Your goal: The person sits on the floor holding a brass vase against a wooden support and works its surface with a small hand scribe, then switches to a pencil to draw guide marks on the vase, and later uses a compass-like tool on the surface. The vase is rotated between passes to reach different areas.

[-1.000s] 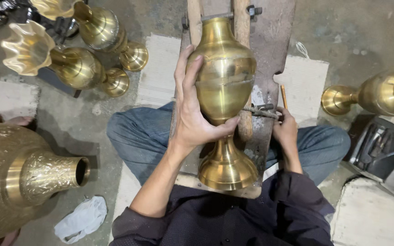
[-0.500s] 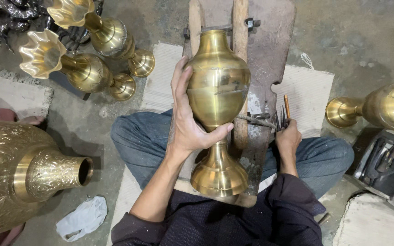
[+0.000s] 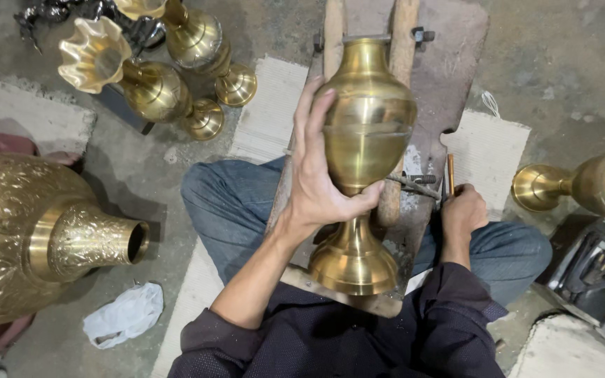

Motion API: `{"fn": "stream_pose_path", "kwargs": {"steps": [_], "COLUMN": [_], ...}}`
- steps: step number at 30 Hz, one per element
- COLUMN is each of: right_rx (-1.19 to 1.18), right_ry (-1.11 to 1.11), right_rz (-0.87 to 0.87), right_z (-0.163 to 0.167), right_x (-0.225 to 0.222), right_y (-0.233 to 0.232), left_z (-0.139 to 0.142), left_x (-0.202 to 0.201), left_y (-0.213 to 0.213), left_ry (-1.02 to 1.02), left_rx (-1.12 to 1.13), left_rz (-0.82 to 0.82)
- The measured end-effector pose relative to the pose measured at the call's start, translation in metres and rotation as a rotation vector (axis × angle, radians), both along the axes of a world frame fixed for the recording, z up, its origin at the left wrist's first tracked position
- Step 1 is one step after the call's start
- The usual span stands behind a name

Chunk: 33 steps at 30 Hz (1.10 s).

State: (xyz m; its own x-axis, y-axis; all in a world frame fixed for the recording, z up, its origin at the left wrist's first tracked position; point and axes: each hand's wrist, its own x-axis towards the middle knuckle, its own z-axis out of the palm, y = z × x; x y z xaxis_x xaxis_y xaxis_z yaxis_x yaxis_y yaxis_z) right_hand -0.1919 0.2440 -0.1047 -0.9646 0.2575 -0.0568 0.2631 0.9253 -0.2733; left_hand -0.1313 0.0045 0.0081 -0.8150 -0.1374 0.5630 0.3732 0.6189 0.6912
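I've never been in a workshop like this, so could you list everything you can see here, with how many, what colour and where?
Plain vase: one, brass-gold, lying along the wooden frame at centre.
Wooden frame: one, grey-brown, on the floor between the person's knees.
Fluted vases: two, brass-gold, lying on the floor at upper left.
Engraved vessel: one, large, gold, at the left edge.
Vase at right: one, brass-gold, on its side, cut off by the edge.
Crumpled bag: one, white, on the floor at lower left.
Dark box: one, black, at lower right.
Left hand: grips the plain vase's side.
Right hand: closed around a thin tool beside the frame.
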Motion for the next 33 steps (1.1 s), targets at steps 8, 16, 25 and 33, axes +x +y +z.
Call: {"fn": "stream_pose_path", "kwargs": {"steps": [8, 16, 25, 33], "right_rx": [-0.563, -1.92, -1.848, -1.705], "right_ry": [0.441, 0.281, 0.34, 0.258], "right_rz": [-0.05, 0.322, 0.439, 0.472], "right_z": [-0.013, 0.083, 0.145, 0.144], "right_x": [0.004, 0.078, 0.14, 0.14], "right_y": [0.022, 0.041, -0.024, -0.029], "left_z": [0.008, 0.037, 0.066, 0.058], "left_x": [0.022, 0.067, 0.091, 0.104], "left_y": [-0.022, 0.002, 0.018, 0.004], "left_ry": [-0.028, 0.053, 0.044, 0.003], "left_rx": [0.11, 0.206, 0.05, 0.165], "left_rz": [-0.068, -0.031, -0.375, -0.362]}}
